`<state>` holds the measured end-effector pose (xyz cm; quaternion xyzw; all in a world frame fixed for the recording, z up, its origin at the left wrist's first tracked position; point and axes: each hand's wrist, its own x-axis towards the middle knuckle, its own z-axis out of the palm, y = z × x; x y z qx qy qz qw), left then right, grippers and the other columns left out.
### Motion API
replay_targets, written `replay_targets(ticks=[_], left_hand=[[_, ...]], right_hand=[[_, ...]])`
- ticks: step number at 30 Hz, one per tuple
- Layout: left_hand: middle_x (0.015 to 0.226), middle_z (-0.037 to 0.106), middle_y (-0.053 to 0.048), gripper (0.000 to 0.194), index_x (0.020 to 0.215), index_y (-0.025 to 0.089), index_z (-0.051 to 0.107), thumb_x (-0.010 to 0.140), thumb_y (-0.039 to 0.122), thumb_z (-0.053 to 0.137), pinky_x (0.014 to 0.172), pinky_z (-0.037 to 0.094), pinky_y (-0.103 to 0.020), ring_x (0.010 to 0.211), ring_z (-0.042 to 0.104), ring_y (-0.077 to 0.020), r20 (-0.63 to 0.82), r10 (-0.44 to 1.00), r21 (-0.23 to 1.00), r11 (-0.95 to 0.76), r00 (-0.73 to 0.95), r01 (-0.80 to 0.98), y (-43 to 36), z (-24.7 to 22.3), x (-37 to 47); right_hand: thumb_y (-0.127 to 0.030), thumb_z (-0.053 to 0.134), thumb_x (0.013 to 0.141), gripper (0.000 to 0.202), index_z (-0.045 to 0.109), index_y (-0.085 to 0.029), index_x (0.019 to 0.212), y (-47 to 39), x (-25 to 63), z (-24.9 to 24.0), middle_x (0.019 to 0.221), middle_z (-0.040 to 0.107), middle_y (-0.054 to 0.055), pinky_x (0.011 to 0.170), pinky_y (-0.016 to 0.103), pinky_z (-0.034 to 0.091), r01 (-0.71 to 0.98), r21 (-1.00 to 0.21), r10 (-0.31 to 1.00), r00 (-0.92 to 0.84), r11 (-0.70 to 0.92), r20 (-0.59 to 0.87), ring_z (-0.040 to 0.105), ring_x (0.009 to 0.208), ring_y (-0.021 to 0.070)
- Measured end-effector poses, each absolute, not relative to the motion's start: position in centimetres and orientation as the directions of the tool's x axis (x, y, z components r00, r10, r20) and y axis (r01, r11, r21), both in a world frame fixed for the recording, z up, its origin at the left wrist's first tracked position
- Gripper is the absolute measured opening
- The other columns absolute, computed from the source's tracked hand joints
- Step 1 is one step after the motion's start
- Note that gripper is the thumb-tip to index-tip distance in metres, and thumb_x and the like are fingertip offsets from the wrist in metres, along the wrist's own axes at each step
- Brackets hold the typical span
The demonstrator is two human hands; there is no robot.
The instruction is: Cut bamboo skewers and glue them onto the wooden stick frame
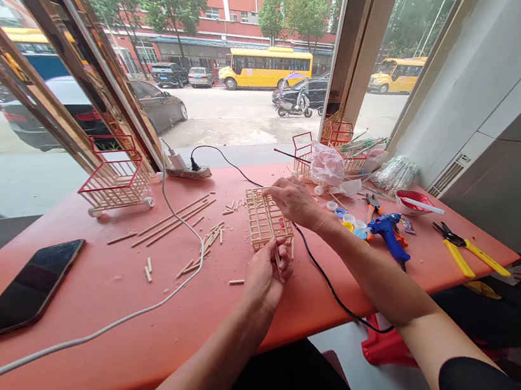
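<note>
My left hand (267, 272) pinches the near end of a thin wooden stick (271, 222) between thumb and fingers. The stick runs away from me over a small lattice frame (257, 221) of glued wooden sticks lying on the table. At the far end, my right hand (297, 203) is closed with its fingertips at the stick and the frame's far edge; its palm hides part of the lattice. Left of the frame are loose sticks (172, 222) and short cut pieces (209, 243).
A finished-looking mini cart (117, 182) stands at the back left, near a power strip (189, 172). A phone (30, 289) lies left. On the right are a blue glue gun (389, 235), yellow-handled cutters (472, 250) and a red bowl (412, 200). White and black cables cross the orange table (133, 359).
</note>
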<state>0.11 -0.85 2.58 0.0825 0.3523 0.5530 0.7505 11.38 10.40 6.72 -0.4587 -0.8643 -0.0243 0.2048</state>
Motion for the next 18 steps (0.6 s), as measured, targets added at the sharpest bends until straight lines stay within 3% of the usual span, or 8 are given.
replay_targets(ticks=[18], left_hand=[[0.049,0.047,0.007,0.023,0.077,0.011,0.061,0.096,0.013,0.047,0.035,0.017,-0.015,0.031,0.027,-0.0025,-0.442,0.89,0.533,0.363,0.114,-0.764,-0.83,2.56,0.19]], right_hand=[[-0.017,0.053,0.102,0.03,0.075,-0.026,0.119,10.34,11.61,6.37,0.117,0.072,0.008,0.1,0.041,0.037,0.786,-0.163,0.769,-0.5,0.596,0.399,0.054,0.11,0.0265]])
